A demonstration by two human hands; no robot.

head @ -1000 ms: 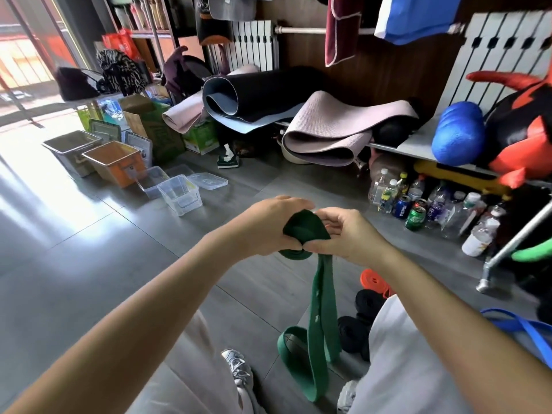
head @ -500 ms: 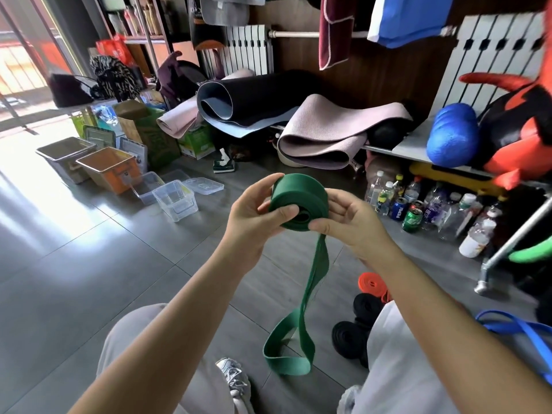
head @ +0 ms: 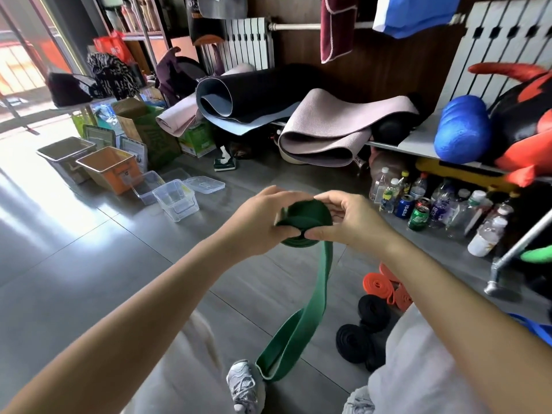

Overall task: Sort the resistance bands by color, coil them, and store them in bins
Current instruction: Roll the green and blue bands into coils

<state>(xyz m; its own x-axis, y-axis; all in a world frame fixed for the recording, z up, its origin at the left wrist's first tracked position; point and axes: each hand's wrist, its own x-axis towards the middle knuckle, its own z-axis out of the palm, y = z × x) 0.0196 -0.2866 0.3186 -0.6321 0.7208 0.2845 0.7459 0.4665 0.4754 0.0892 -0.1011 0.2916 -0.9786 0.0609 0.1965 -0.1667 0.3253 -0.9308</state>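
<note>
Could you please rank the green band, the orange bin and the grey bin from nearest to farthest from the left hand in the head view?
1. The green band, held in the left hand itself.
2. The orange bin, on the floor, ahead and to the left.
3. The grey bin, just beyond the orange one, farther left.

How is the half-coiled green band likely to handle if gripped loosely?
Probably floppy: the green band hangs limp below its coil, toward the floor. The coil may well unwind if the left hand and right hand ease their pinch. On edge, it might roll.
</note>
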